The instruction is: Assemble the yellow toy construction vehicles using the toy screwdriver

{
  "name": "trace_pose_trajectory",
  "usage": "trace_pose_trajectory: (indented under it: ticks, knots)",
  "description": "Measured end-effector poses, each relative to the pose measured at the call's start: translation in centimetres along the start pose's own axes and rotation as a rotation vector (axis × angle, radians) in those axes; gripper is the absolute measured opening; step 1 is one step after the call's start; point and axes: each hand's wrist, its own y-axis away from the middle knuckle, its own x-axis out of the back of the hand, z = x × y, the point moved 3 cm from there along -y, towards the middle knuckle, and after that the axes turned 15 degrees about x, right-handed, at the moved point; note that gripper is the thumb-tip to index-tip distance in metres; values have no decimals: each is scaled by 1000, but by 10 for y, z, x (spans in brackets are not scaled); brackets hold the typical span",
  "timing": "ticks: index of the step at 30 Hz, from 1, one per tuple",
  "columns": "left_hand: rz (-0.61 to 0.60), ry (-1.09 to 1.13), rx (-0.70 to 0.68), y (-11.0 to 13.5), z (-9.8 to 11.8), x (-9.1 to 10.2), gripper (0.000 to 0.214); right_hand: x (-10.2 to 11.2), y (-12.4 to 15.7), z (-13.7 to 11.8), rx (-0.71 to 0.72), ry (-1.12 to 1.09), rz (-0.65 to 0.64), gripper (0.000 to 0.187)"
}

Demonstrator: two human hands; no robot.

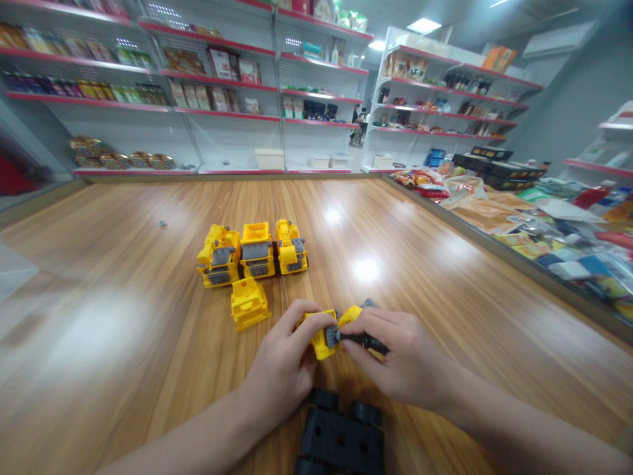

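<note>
My left hand (289, 346) is closed around a yellow toy truck part (324, 349) with a small grey piece (332, 336) on its side. In my right hand (395, 349) is a short black screwdriver (368, 342), its end meeting the grey piece. A yellow and grey toy arm (352, 314) shows just beyond my right fingers; whether they touch it I cannot tell. Closer to me, a black toy chassis (341, 439) with wheels lies on the table. Beyond my left hand sits a loose yellow truck body piece (248, 305).
Three yellow and grey toy trucks, left (219, 257), middle (257, 251) and right (291, 247), stand in a row on the wooden table (435, 264). A small metallic bit (162, 224) lies farther left. Packaged goods (489, 211) are heaped beyond the right edge; stocked shelves (222, 82) stand behind.
</note>
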Motion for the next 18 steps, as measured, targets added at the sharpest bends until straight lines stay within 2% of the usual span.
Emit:
trace_pose_trajectory:
  ticks: [8, 14, 18]
  knots:
    - [27, -29, -17, -2, 1, 0, 56, -1, 1, 0, -44, -2, -8, 9]
    - [26, -71, -59, 0, -1, -1, 56, -2, 1, 0, -13, 28, -14, 9]
    - [69, -168, -114, 2, -3, 0, 54, -4, 4, 4, -82, 51, -73, 17]
